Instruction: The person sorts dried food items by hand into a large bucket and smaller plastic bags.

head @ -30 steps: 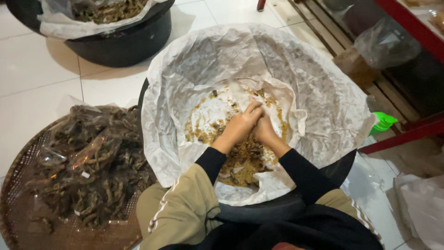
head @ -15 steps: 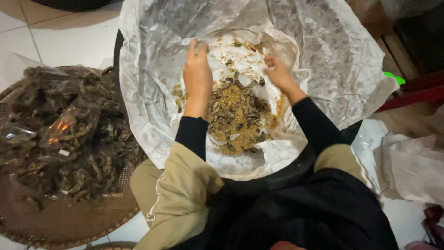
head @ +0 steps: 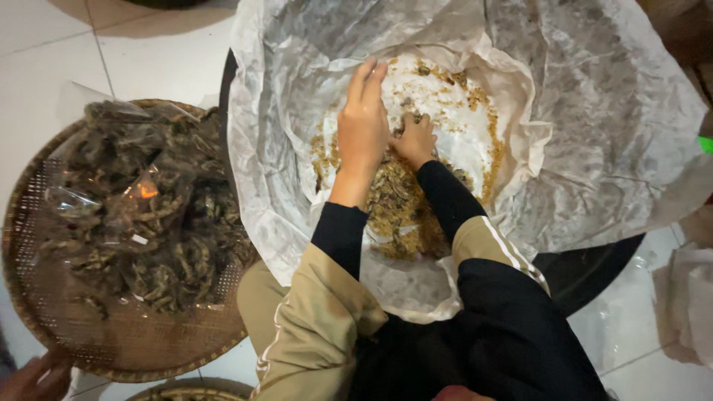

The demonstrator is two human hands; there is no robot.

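- Left hand [head: 362,122]: fingers straight and held together, pointing to 12 o'clock, palm edge resting on the heap of crumbly brown material [head: 394,204]; it grips nothing. Half a second earlier this hand lay flat and farther toward 9 o'clock, apart from the other hand.
- Right hand [head: 413,139]: fingers curled down into the brown material just at 3 o'clock of the left hand, touching it; whether it encloses a pinch of the material cannot be told. Earlier it reached out toward 2 o'clock; it has since drawn inward.
- Meaning of the change: the two hands, spread a moment ago, have closed together again over the middle of the heap, which reads as a gathering stroke within a repeated spreading and gathering of the material.
- Brown material: lies in the bottom of the white paper liner [head: 594,126], with a thinner scatter along the bare white patch toward 12 and 2 o'clock.
- Paper liner: crumpled, draped over the rim of a dark round tub [head: 587,271], visible at 4 o'clock.
- Woven round tray [head: 111,349]: at 9 o'clock on the tiled floor [head: 44,74], carrying dark dried pieces under clear plastic bags [head: 141,208].
- Another person's hand [head: 33,379]: at 8 o'clock, touching the tray's edge.
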